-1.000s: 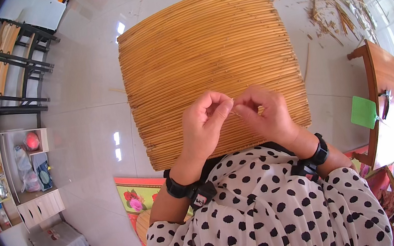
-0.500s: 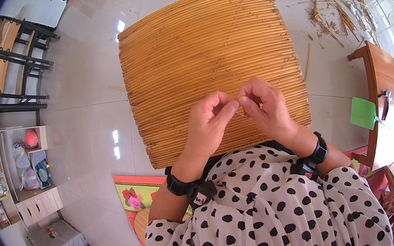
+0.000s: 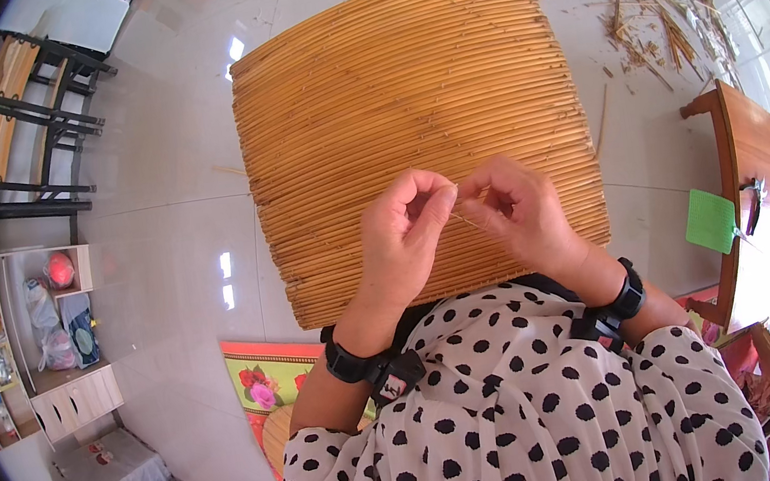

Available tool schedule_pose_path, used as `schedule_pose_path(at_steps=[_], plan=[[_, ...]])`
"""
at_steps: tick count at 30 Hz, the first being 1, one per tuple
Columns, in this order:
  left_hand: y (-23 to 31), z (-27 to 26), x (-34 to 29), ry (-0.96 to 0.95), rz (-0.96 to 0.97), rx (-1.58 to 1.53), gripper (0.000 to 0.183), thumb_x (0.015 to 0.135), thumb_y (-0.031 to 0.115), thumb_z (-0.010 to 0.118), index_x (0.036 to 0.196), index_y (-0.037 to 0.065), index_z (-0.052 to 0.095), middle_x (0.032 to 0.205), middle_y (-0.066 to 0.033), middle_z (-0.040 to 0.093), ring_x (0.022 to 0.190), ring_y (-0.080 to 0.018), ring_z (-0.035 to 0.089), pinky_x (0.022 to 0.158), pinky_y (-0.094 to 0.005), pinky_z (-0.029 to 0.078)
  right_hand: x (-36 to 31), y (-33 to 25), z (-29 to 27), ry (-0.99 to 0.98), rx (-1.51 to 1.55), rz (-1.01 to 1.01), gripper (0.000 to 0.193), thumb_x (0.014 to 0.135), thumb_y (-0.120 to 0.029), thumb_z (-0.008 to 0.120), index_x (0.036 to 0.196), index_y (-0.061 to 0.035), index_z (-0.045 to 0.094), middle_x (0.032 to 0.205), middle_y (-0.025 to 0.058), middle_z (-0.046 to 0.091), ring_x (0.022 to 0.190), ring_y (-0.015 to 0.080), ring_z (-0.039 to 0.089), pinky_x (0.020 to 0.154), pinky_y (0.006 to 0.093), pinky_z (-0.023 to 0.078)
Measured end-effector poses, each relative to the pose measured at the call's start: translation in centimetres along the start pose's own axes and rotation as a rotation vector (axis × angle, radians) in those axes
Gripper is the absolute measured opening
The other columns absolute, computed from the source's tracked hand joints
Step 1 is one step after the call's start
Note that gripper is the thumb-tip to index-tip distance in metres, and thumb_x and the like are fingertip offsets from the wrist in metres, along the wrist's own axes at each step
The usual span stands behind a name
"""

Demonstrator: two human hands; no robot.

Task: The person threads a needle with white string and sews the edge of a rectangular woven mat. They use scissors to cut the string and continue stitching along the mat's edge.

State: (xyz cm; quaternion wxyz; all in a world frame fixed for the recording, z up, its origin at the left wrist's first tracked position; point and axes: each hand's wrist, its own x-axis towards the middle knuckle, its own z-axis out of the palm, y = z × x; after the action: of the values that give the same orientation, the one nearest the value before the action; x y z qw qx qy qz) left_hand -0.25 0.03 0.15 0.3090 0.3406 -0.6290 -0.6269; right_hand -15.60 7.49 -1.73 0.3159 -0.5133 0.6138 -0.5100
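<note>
A mat of straight golden-brown stalks, bound side by side into a near-square panel, lies in front of me and reaches my lap. Above its near half, my left hand and my right hand almost meet, each with thumb and forefinger pinched together. A thin, pale thread-like strand shows between the fingertips. It is too fine to tell its material, and its ends are hidden by the fingers. Small knots or stubs dot the mat in slanting rows.
Loose stalk scraps litter the tiled floor at far right. A wooden table stands right, with a green plastic mesh piece at its edge. Folded black-legged furniture and a shelf unit line the left. A flowered mat lies near my left side.
My fingertips have drawn slightly apart and shifted a little up and to the left. The stalk mat lies almost as before.
</note>
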Motion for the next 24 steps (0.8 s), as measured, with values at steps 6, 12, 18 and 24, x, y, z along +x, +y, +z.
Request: schedule_pose_path(at_steps=[6, 12, 18, 24], plan=[[-0.4, 0.4, 0.0, 0.062, 0.081, 0.031, 0.007, 0.093, 0.006, 0.063, 0.091, 0.000, 0.062, 0.077, -0.0002, 0.062, 0.068, -0.0052, 0.055, 0.062, -0.0212, 0.045, -0.3, -0.3, 0.5, -0.014, -0.043, 0.039, 0.007, 0.081, -0.004, 0.072, 0.083, -0.0002, 0.067, 0.073, 0.0072, 0.062, 0.059, 0.0109, 0.056, 0.052, 0.0251, 0.045], [-0.8, 0.6, -0.1, 0.061, 0.115, 0.074, 0.004, 0.091, 0.002, 0.063, 0.088, -0.001, 0.060, 0.077, -0.0038, 0.064, 0.067, -0.0072, 0.059, 0.061, -0.0225, 0.048, -0.2, -0.5, 0.6, 0.050, -0.037, 0.066, 0.009, 0.080, -0.004, 0.074, 0.082, 0.0004, 0.066, 0.073, 0.0072, 0.062, 0.056, 0.0097, 0.054, 0.049, 0.0244, 0.043], [-1.2, 0.8, -0.1, 0.073, 0.109, 0.019, 0.004, 0.090, 0.000, 0.062, 0.089, -0.002, 0.059, 0.076, -0.0046, 0.064, 0.066, -0.0076, 0.059, 0.062, -0.0222, 0.048, -0.2, -0.7, 0.5, 0.061, -0.052, 0.026, 0.010, 0.080, -0.004, 0.075, 0.081, 0.0002, 0.066, 0.073, 0.0067, 0.061, 0.055, 0.0095, 0.054, 0.049, 0.0241, 0.043], [-0.6, 0.9, -0.2, 0.075, 0.099, 0.053, 0.005, 0.090, 0.000, 0.062, 0.089, -0.002, 0.058, 0.078, -0.0050, 0.065, 0.068, -0.0068, 0.060, 0.062, -0.0218, 0.049, -0.2, -0.7, 0.4, 0.072, -0.060, -0.004, 0.009, 0.080, -0.004, 0.075, 0.081, -0.0001, 0.067, 0.074, 0.0066, 0.061, 0.055, 0.0093, 0.055, 0.048, 0.0238, 0.043]])
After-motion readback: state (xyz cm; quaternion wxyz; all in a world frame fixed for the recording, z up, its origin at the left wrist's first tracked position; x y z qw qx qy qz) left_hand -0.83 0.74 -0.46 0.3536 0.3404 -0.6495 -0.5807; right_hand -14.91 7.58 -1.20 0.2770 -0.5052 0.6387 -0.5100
